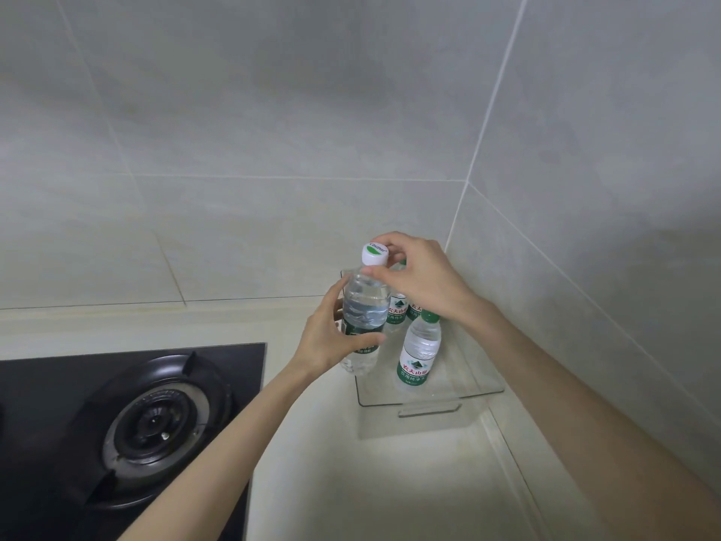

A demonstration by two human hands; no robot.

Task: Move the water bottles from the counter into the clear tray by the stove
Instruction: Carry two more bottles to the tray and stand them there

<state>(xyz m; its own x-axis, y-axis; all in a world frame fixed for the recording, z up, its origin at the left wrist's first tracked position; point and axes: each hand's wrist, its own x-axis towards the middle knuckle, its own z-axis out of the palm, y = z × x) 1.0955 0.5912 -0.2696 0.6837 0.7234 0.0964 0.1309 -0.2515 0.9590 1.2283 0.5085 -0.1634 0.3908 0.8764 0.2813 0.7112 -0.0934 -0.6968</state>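
A tall water bottle (364,302) with a white cap and a grey-green label is held upright at the left edge of the clear tray (429,400). My left hand (331,337) wraps its label from the left. My right hand (421,279) pinches its neck just under the cap from the right. Inside the tray stands a small green-labelled bottle (418,353) near the front. Two more small bottles (398,312) stand at the back, partly hidden by my right hand and the tall bottle. Whether the tall bottle's base touches the tray floor is hidden.
A black gas stove (128,427) with a round burner lies to the left of the tray. The tray sits in the counter's corner, with tiled walls (585,247) behind and to the right. Pale counter (370,482) stretches in front of the tray.
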